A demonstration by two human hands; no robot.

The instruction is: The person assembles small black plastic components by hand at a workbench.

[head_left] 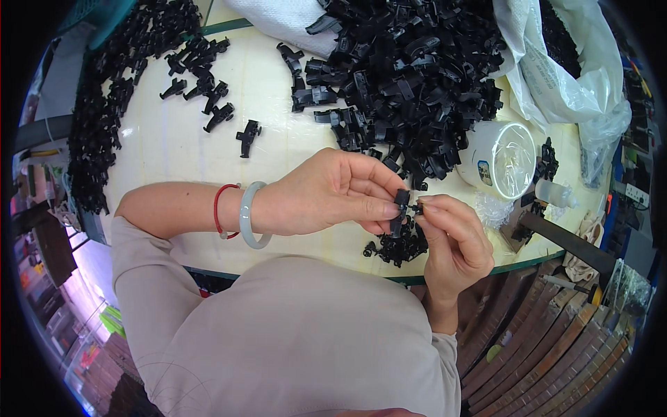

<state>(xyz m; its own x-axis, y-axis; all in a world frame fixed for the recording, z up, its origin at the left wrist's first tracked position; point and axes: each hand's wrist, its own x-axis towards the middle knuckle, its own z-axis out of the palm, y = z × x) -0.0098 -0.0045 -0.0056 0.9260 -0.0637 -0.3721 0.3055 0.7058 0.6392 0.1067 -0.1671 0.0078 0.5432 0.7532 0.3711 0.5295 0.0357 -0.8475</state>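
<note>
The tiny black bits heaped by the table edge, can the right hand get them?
Probably yes: the tiny black bits lie close beside the right hand, with nothing seen between, but its fingertips hold a small black piece.

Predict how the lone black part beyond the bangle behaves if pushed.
The lone black part likely slides rather than rolls: stubs stick out from its body. It looks stiff, given its crisp edges. Probably light, too: the left hand pinches a similarly small black piece between thumb and fingers.

Pale table (156, 142) with green edge (229, 26), brown slats (542, 340) lower right, pinkish light (83, 271) left
</note>
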